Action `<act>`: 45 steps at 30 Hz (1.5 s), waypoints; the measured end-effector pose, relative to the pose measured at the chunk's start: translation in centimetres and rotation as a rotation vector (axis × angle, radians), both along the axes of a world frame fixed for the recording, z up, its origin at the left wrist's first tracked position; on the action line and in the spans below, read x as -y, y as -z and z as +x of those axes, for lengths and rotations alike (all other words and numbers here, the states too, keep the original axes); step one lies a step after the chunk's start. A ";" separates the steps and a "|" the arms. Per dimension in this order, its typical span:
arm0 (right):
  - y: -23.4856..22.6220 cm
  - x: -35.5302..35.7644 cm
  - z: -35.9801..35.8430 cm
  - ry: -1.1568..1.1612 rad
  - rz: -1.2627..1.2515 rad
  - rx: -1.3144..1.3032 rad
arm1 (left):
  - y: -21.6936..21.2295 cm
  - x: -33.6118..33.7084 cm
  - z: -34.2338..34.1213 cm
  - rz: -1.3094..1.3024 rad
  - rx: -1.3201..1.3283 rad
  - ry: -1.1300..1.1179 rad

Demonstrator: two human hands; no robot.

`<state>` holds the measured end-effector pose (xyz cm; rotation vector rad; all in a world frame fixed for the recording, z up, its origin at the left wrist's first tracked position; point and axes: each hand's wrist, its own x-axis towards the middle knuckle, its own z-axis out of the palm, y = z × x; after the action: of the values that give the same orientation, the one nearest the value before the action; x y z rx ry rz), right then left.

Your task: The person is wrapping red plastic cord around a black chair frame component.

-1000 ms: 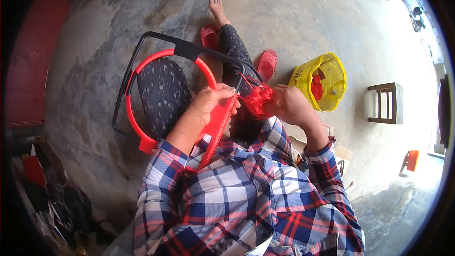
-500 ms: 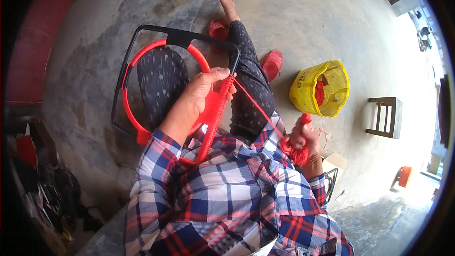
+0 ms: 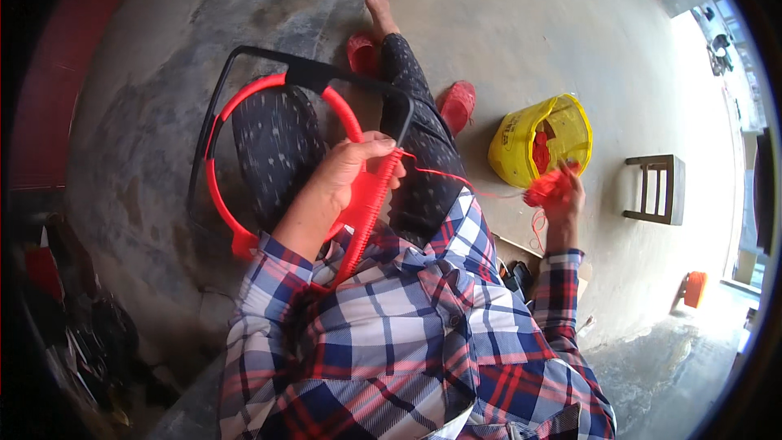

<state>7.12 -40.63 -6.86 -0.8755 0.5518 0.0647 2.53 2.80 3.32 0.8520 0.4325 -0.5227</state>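
A red round frame (image 3: pixel 221 126) with a black outer frame (image 3: pixel 269 55) rests on my lap, strung with red cord along its right rim. My left hand (image 3: pixel 352 165) grips that woven rim. My right hand (image 3: pixel 562 193) is stretched out to the right, closed on a bundle of red cord (image 3: pixel 544 187). A taut red strand (image 3: pixel 444 173) runs from the bundle back to the frame.
A yellow bag (image 3: pixel 521 143) holding more red cord stands on the concrete floor by my right hand. A small wooden stool (image 3: pixel 656 187) is further right. Two red slippers (image 3: pixel 458 103) lie near my feet. An orange object (image 3: pixel 694 288) sits at the right.
My right hand has pulled away from the frame, out to the right toward the yellow bag, drawing the red strand taut. The left hand has stayed on the rim.
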 end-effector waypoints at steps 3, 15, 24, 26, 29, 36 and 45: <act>-7.1 -10.0 1.3 -0.396 -0.269 0.127 | 0.4 1.1 0.5 0.085 -0.050 0.076; -9.4 -25.0 5.3 -0.754 -1.314 1.307 | 1.2 2.3 0.3 0.096 0.278 -0.299; -8.2 -20.7 1.3 -0.887 -1.222 0.611 | 1.3 1.0 0.6 -0.182 0.071 -0.112; -8.8 -21.2 1.1 -1.019 -0.853 0.355 | 2.0 0.9 0.5 -0.127 0.074 -0.105; -7.1 -20.5 0.9 -0.938 -0.831 0.348 | 2.8 1.0 0.2 -0.049 0.013 -0.175; -11.2 -10.7 -1.6 -0.528 0.219 0.605 | 2.4 0.9 0.3 -0.031 -0.027 -0.166; -9.6 -2.3 -1.1 0.047 -0.311 0.423 | 1.5 0.3 0.6 0.078 -0.084 0.069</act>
<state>6.06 -38.35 2.75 -1.1411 0.1855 -0.2509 3.13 2.50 1.85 0.9249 0.5044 -0.6104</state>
